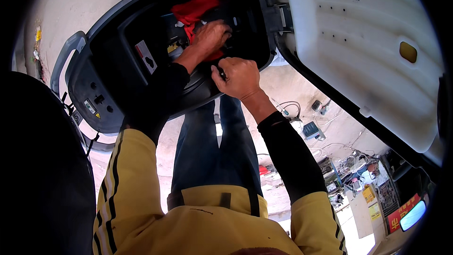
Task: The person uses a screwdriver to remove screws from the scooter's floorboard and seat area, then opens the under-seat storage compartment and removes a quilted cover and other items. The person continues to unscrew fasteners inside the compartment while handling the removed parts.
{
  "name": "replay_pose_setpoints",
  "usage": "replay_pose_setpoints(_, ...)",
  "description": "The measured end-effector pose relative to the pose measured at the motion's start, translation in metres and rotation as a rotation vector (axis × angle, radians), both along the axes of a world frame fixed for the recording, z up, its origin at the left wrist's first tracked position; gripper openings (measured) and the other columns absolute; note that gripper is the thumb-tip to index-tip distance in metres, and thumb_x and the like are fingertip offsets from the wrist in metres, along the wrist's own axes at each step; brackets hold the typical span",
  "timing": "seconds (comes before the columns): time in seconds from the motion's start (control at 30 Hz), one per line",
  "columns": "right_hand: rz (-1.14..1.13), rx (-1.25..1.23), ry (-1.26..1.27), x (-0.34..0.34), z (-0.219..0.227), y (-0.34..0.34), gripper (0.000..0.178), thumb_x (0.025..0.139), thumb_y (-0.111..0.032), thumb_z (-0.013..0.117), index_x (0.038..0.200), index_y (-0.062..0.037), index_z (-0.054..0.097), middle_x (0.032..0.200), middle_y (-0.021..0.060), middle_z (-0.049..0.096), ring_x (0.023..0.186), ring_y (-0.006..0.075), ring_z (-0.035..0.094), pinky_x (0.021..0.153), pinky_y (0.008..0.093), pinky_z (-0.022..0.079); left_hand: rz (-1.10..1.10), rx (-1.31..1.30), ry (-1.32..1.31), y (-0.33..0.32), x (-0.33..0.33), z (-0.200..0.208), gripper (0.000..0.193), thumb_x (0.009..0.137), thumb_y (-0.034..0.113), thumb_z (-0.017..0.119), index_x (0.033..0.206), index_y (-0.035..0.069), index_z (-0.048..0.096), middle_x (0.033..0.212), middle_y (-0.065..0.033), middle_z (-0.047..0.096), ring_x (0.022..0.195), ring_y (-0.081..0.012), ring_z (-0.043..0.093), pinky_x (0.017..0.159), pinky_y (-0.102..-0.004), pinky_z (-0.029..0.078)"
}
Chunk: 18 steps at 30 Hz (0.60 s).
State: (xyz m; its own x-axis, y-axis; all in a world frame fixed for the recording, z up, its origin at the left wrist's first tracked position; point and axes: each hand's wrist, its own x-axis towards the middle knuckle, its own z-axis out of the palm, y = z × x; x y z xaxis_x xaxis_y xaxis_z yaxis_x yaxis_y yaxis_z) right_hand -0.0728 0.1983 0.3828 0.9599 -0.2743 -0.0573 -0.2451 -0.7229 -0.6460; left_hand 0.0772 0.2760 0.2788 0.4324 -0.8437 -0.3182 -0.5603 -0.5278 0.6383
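Observation:
An open scooter storage compartment (118, 61) with black walls fills the upper middle. A red cloth (196, 8) lies inside it at the back. My left hand (212, 37) reaches into the compartment just below the cloth, fingers curled over dark parts; what it grips is hidden. My right hand (240, 78) is at the compartment's near rim, closed in a fist around a small dark object (221, 72) that sticks out by the thumb. The two hands are close together, the right one lower.
The raised seat (368, 52) shows its white underside at the upper right, hinged at the compartment's edge. A grey grab rail (66, 52) curves at the left. On the ground at the lower right lie cables, tools and boxes (330, 160).

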Motion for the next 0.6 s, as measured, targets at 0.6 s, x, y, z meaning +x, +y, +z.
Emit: replay_pose_setpoints(0.6, -0.115, 0.062, -0.234, 0.000, -0.013, -0.002, 0.030, 0.081, -0.017, 0.079, 0.066, -0.0119, 0.054, 0.060, 0.0046, 0.053, 0.055, 0.0258, 0.058, 0.054, 0.0363, 0.046, 0.066, -0.146, -0.208, -0.027, -0.038, -0.087, 0.017, 0.084, 0.011, 0.070, 0.100, 0.006, 0.071, 0.106, -0.0175, 0.069, 0.095, -0.0393, 0.071, 0.077, -0.0522, 0.059)
